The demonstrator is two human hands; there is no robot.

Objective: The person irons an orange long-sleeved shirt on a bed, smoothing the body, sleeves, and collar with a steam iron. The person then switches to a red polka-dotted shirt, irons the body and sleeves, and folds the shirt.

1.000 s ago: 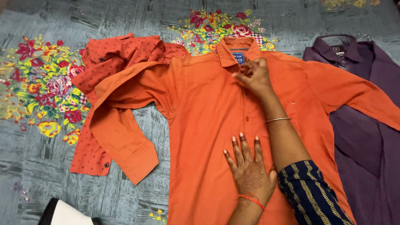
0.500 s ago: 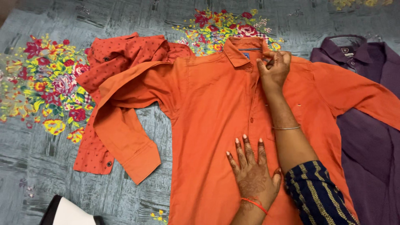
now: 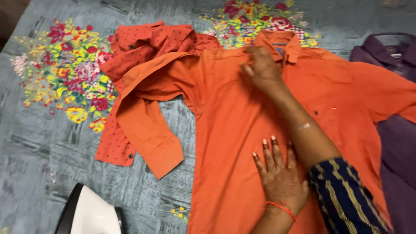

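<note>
Smoothing underway: left hand (image 3: pixel 279 175) pressed flat, fingers spread, on plain orange cotton shirt (image 3: pixel 242 130); right hand (image 3: pixel 260 69), open, sweeps toward ten o'clock, below the collar.

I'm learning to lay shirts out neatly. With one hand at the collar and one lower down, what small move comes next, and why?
Probably sweep the right hand from the collar toward the left sleeve, which lies bent across the dotted red shirt, while the left hand presses the orange shirt flat.
</note>
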